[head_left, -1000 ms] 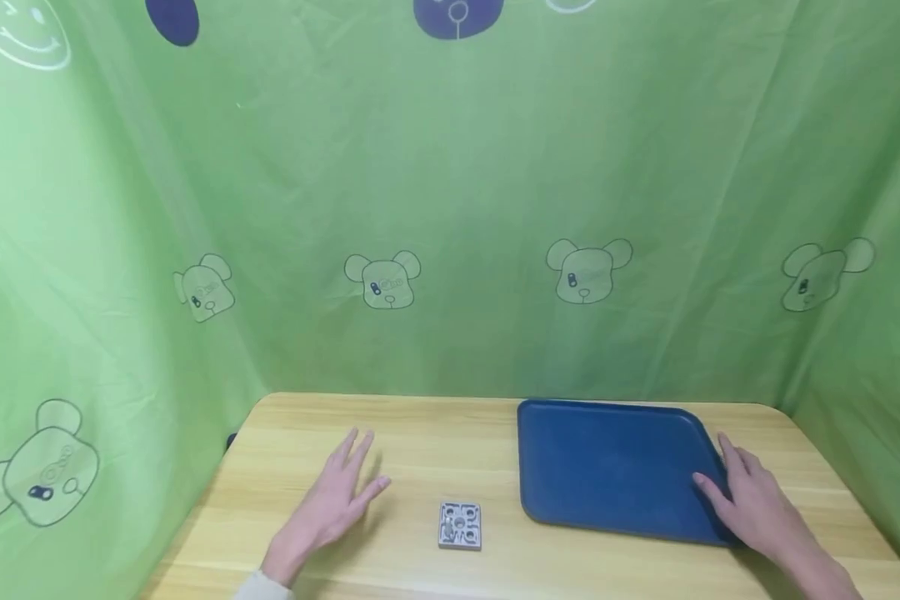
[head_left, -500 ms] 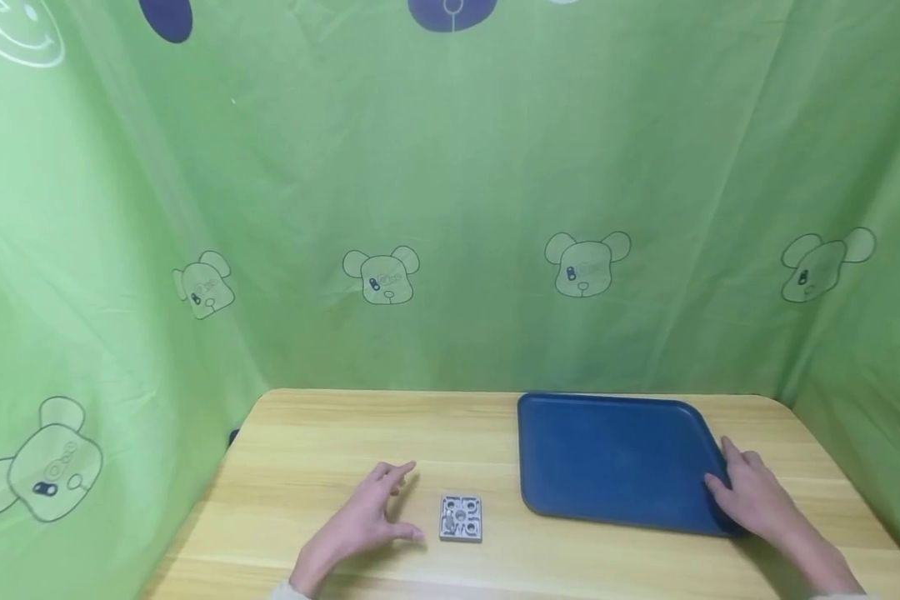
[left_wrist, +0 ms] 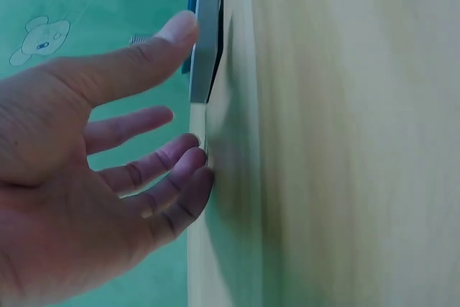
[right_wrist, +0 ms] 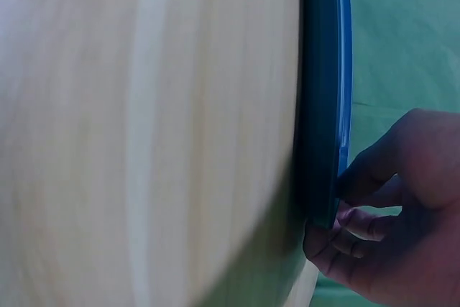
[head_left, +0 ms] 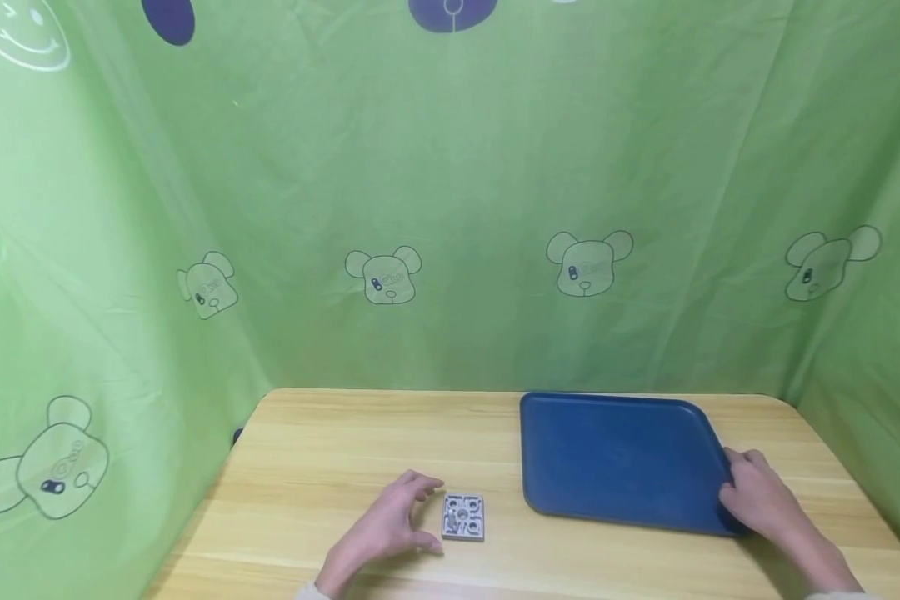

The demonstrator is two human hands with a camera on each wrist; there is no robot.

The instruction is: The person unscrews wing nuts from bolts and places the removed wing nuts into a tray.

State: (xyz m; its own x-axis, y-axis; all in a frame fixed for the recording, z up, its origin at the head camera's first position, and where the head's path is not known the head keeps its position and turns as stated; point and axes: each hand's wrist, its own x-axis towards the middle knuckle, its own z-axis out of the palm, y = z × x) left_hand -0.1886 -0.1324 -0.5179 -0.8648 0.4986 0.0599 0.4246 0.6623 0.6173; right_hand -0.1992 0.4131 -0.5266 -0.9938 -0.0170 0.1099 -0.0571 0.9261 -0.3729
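Note:
A flat square grey metal plate [head_left: 462,517] with several holes and grooves lies on the wooden table. Beside its left edge is my left hand [head_left: 390,521], thumb and fingers apart with a gap between them. In the left wrist view the thumb overlaps the edge of the metal plate [left_wrist: 206,48]; whether it touches, I cannot tell. A small ridged piece [left_wrist: 139,39] stands up from its top. To the right lies a blue rectangular tray [head_left: 622,462]. At its near right corner my right hand [head_left: 761,496] pinches the tray's rim [right_wrist: 323,106], thumb above and fingers below.
The wooden table [head_left: 330,433] has rounded far corners. Green curtain cloth [head_left: 480,167] with bear-head drawings hangs behind it and along both sides. Bare tabletop separates the metal plate from the tray.
My left hand has moved right and nearer to me, up to the metal plate, its fingers bending inward. My right hand has closed on the tray's corner. Plate and tray lie about where they were.

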